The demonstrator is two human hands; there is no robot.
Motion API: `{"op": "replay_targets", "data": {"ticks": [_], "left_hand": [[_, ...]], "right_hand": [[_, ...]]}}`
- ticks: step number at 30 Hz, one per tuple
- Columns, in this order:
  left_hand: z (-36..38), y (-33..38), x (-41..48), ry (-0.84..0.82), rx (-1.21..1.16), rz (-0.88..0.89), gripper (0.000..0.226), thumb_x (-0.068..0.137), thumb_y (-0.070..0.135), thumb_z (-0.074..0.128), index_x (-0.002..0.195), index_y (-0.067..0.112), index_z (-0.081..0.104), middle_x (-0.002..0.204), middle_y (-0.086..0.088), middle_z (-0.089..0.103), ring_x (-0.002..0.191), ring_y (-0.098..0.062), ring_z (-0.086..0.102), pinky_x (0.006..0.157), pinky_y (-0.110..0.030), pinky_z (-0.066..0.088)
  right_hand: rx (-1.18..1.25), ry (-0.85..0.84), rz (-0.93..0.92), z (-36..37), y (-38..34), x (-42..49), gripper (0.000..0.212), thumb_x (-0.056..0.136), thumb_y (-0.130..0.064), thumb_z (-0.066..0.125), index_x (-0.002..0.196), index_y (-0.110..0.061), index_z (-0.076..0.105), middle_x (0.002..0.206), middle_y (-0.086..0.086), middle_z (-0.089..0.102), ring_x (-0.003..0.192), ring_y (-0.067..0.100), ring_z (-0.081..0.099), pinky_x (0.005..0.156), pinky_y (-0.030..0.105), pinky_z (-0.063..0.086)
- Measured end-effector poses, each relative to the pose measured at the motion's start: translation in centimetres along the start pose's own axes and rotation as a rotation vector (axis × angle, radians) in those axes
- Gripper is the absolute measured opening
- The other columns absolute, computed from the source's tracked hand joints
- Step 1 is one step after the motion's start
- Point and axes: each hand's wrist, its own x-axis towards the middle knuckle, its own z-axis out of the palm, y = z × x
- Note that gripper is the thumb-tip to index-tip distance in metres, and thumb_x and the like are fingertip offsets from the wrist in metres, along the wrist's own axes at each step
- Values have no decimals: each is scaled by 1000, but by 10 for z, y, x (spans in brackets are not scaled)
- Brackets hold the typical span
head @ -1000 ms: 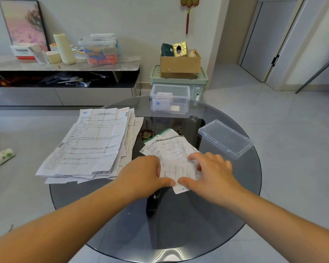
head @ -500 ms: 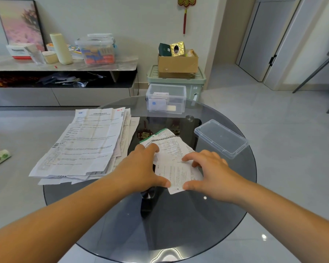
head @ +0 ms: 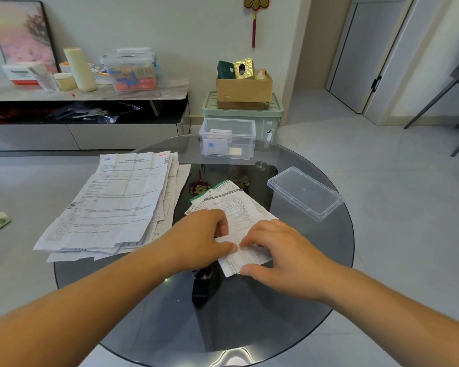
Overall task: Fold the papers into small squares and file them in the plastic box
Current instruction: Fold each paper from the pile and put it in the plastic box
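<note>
Right now the person is mid-fold on a printed slip (head: 239, 207) that lies near the middle of the round glass worktop (head: 249, 313), on top of a couple of other small sheets. The left hand (head: 202, 239) has its fingers curled and its thumb pressed onto the slip's left side. The right hand (head: 284, 255) pinches the slip's near end between thumb and forefinger, with that end lifted and turned over. The two hands almost meet, tip to tip, at the fold.

To do this well, I'd say the near edge should be laid square before any crease is pressed, with the left thumb pinning the sheet so it cannot slide on the slick glass. A fingertip run along the fold from the middle outward should flatten it. The sheets underneath could get caught up, so only the top one wants gripping.

The plastic box (head: 227, 137) stands open at the far edge with folded papers inside, and its lid (head: 305, 193) lies apart on the right. A stack of papers (head: 117, 202) waits on the left.
</note>
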Motion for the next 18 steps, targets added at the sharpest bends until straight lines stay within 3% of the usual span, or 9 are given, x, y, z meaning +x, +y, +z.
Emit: {"op": "replay_targets", "data": {"ticks": [4,7,10,14,18], "left_hand": [[-2,3,-2,-71,-236,-87,16,93,32,69,100,34,54,86,5,72,74,-9,71,69,-27,61],[-6,4,-5,-161,-458,-166,11,96,24,65,98,25,75,76,1,72,61,-6,62,58,-20,53],[-10,4,-9,-260,-598,-219,17,94,20,67,94,8,79,82,-6,75,61,-6,60,60,-20,50],[-11,1,-17,-368,-554,-129,20,84,29,79,93,11,80,74,-4,68,71,-12,61,72,-22,52],[-1,2,-20,-196,-232,-59,18,86,40,75,89,22,76,64,7,63,61,-5,60,59,-16,46]], "right_hand": [[-15,-1,6,-2,-3,-3,70,73,-78,63,131,-42,49,128,-22,49,117,2,40,102,27,41],[-41,-5,-16,-1,-6,-6,77,68,-84,60,132,-43,46,130,-23,48,118,2,40,103,26,39],[-37,28,-36,2,-7,-10,60,78,-79,55,124,-42,50,124,-22,53,112,2,45,98,26,43],[38,122,3,1,-8,-13,20,97,-51,53,107,-37,63,104,-22,61,100,4,50,87,24,45],[106,106,104,2,-2,-9,10,98,-43,56,100,-38,64,92,-24,55,95,5,50,76,20,40]]}}
